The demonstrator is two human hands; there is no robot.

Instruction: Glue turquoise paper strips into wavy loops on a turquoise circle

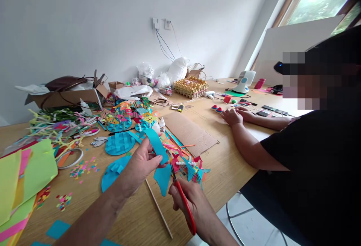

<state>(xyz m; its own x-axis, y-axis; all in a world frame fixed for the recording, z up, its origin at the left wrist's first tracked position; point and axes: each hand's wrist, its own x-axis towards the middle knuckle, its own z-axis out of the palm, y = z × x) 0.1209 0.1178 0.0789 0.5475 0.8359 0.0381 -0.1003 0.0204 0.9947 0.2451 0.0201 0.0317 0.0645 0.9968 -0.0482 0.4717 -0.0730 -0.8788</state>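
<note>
Between the thumb and fingers of my left hand [142, 163] is a curved blue paper strip [155, 142]. My right hand [194, 199] grips red-handled scissors [184, 200], whose blades point up at the strip's lower end. Whether the blades touch the paper I cannot make out. Just below them shows a pointed blue paper piece [163, 180]; what supports it is unclear. A blue paper disc [115, 169] with raised strips lies partly behind my left hand, and a similar woven disc [118, 143] is farther back. A thin wooden stick [158, 208] lies on the table between my forearms.
Yellow-green paper sheets [39, 167] and a white tape roll [70, 158] lie at left. Flat cardboard [190, 133], small glue bottles [162, 125] and colourful cutouts spread across the middle. Egg trays [191, 86] stand behind. At right sits another person [307, 163], arms on the table.
</note>
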